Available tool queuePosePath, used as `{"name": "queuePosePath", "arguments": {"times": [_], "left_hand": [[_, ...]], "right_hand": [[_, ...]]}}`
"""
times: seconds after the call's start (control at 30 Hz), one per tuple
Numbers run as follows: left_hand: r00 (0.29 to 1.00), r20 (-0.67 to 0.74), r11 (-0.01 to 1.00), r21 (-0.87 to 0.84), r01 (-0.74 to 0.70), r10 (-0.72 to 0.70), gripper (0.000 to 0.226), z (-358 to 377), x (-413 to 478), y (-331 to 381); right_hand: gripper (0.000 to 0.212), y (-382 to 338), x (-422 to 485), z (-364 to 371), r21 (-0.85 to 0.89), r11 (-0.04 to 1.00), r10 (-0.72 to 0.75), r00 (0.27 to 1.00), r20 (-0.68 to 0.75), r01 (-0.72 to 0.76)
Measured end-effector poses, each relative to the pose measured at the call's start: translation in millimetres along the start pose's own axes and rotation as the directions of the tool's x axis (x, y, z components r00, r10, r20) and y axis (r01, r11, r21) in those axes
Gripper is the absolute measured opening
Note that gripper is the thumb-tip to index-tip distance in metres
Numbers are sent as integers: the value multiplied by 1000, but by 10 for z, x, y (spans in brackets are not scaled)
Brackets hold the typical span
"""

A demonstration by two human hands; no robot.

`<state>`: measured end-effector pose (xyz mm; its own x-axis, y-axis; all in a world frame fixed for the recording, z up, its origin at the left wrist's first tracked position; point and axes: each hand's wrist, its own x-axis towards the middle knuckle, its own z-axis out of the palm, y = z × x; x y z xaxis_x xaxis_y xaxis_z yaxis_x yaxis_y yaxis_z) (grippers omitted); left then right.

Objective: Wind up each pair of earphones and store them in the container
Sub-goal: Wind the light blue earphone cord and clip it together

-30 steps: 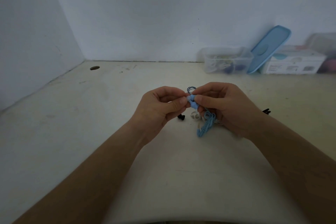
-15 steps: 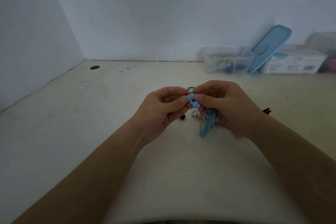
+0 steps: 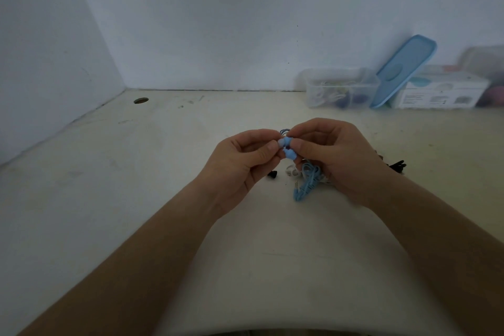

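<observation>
**You pinch a pair of blue earphones (image 3: 287, 148) between both hands above the pale table (image 3: 163, 177).**

Your left hand (image 3: 240, 163) has thumb and forefinger closed on the earbuds, and your right hand (image 3: 335, 158) clamps them from the other side, fingers curled. The blue cable (image 3: 306, 184) hangs looped under the right hand, its plug low near the tabletop. White earphones (image 3: 292, 172) and a black earbud (image 3: 272, 174) lie beneath the hands. The clear container (image 3: 341, 87), cables inside, stands well apart at the back wall, with its blue lid (image 3: 403, 71) leaning just beside it.
</observation>
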<state>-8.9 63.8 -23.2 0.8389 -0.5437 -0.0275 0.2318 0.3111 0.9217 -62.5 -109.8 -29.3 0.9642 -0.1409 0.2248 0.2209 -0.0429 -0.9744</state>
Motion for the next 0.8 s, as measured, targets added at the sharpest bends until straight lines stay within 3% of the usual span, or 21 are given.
{"name": "queuePosePath", "arguments": {"times": [0.33, 0.8], "left_hand": [[999, 19, 989, 136, -53, 51, 15, -24, -6, -11], [999, 35, 990, 134, -38, 34, 21, -31, -17, 2]], "right_hand": [[16, 3, 15, -5, -49, 999, -10, 997, -75, 7], [17, -37, -4, -14, 42, 999, 31, 996, 80, -34]]}}
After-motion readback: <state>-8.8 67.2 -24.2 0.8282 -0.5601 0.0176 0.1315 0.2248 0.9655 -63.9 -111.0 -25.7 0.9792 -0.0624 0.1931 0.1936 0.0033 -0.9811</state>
